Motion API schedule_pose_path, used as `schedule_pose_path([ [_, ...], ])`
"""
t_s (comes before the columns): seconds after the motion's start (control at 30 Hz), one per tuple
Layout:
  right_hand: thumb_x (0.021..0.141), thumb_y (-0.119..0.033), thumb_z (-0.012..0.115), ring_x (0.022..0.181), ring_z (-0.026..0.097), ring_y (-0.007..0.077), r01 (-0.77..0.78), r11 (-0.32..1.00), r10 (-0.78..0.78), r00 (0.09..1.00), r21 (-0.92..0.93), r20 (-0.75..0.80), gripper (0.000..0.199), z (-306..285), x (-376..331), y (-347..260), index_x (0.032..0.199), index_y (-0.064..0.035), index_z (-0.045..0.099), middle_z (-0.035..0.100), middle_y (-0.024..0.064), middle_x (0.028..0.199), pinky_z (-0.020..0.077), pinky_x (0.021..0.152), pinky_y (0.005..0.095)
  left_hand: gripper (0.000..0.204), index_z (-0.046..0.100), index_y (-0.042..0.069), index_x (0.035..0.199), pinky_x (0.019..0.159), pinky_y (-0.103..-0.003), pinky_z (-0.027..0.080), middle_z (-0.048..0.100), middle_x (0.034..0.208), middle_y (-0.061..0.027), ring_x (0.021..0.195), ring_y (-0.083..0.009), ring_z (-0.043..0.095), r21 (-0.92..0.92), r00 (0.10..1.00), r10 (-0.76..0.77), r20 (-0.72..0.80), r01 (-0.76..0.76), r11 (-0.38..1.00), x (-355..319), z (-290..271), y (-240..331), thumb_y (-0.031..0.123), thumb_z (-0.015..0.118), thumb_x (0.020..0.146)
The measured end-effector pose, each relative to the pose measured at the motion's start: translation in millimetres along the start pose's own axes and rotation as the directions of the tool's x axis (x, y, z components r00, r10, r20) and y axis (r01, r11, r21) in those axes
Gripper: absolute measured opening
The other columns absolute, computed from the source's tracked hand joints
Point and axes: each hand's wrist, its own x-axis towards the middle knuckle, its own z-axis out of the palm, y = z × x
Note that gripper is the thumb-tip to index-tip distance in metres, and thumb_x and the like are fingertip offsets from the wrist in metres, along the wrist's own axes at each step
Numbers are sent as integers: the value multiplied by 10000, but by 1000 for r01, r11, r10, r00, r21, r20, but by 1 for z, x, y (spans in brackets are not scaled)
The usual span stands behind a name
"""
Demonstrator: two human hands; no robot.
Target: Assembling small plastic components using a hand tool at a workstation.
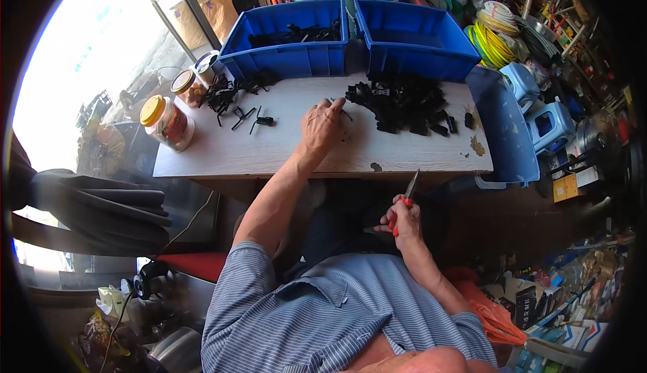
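My left hand (322,125) reaches over the middle of the white table, its fingers drawn together at the tabletop. What they pinch, if anything, is too small to make out; a thin black bit shows beside the fingertips. My right hand (406,227) is closed round red-handled scissors (412,184) in front of the table edge, blades pointing up and away. Right of my left hand lies a big heap of black plastic parts (408,103). To its left are a smaller pile of black parts (221,94) and a few loose black pieces with thin stems (264,121).
Two blue bins stand along the table's far side: the left bin (286,61) holds black parts, the right bin (424,59) shows a bare bottom. Jars, one a yellow-lidded jar (168,125), line the left end. Light-blue stools (549,127) and coiled yellow hose (490,44) are at right.
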Motion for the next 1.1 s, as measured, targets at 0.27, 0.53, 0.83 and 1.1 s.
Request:
schedule_pose_path([
  [0.27, 862, -229, 584, 572, 558, 141, -4, 1000, 4, 1000, 9, -2, 147, 0, -3, 2, 935, -106, 551, 502, 13, 662, 580, 525, 390, 230, 698, 153, 1040, 726, -447, 525, 660, 985, -148, 819, -355, 659, -86, 997, -5, 82, 12, 996, -11, -14, 9, 172, 664, 814],
  [0.53, 866, -176, 618, 528, 532, 126, 45, 998, -48, 992, 31, 114, 125, 25, -1, -10, 937, -93, 559, 486, 8, 642, 586, 515, 369, 150, 632, 78, 873, 722, -400, 518, 654, 1010, -147, 873, -342, 627, -341, 895, 62, -442, -232, 911, -67, -21, 47, 35, 727, 764],
  [0.83, 840, -129, 640, 683, 501, 89, 319, 946, -309, 940, -54, 142, 116, 13, 3, 3, 921, -61, 593, 521, -15, 796, 463, 611, 258, 157, 654, 1, 1021, 645, -321, 516, 672, 839, -159, 730, -224, 657, -828, 937, -348, -16, 182, 530, -146, 1, 109, 101, 662, 900],
  [1.1, 807, -150, 665, 791, 520, 115, 300, 948, -294, 953, -108, 66, 267, 24, -12, 9, 1036, -38, 585, 535, 15, 901, 451, 703, 273, 169, 648, -7, 1052, 687, -269, 496, 673, 834, -65, 772, -80, 582, -892, 886, -447, 124, 297, 341, -157, 11, 109, 117, 640, 938],
])
